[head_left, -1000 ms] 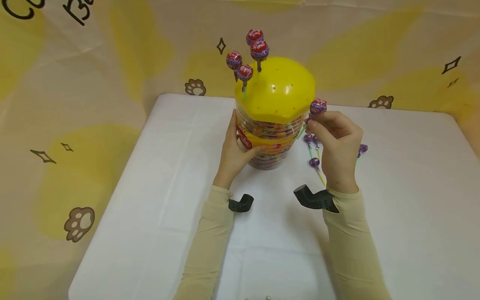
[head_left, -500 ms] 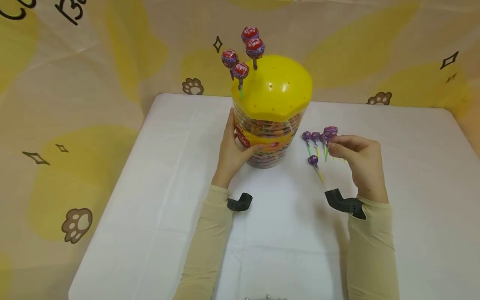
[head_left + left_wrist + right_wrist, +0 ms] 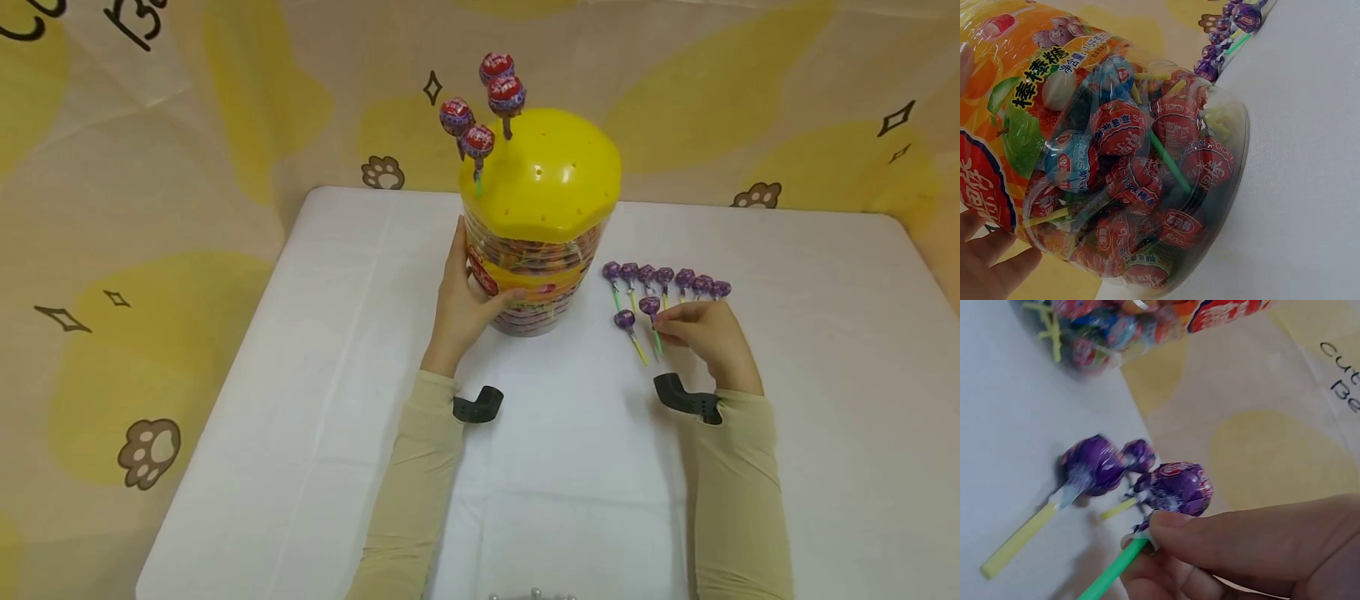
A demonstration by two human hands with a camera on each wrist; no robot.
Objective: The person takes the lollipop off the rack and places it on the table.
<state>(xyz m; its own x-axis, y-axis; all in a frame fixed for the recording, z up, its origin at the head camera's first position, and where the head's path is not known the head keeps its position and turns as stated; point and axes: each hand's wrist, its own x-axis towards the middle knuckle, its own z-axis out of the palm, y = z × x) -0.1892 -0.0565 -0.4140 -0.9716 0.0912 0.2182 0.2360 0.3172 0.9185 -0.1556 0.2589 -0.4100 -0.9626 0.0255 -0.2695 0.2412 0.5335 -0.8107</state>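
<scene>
A clear candy jar (image 3: 525, 275) with a domed yellow lid (image 3: 562, 171) stands on the table, full of wrapped lollipops in the left wrist view. My left hand (image 3: 463, 312) grips its left side, thumb across the front. Several red-and-purple lollipops (image 3: 506, 96) stick up from the lid's left part. My right hand (image 3: 705, 333) pinches a purple-wrapped lollipop (image 3: 1179, 487) by its green stick just below the wrapper, low over the tabletop. Left of it lies a lollipop with a yellow stick (image 3: 625, 321). A row of several purple lollipops (image 3: 664, 275) lies just behind.
A white cloth covers the table (image 3: 337, 333), with a patterned yellow-and-beige backdrop (image 3: 712, 100) behind it. Each wrist wears a black camera mount (image 3: 480, 406). Something with small beads (image 3: 536, 593) shows at the bottom edge.
My right hand has carried the lollipop from beside the lid, right and down to the table, next to the yellow-stick one. My left hand keeps its grip on the jar.
</scene>
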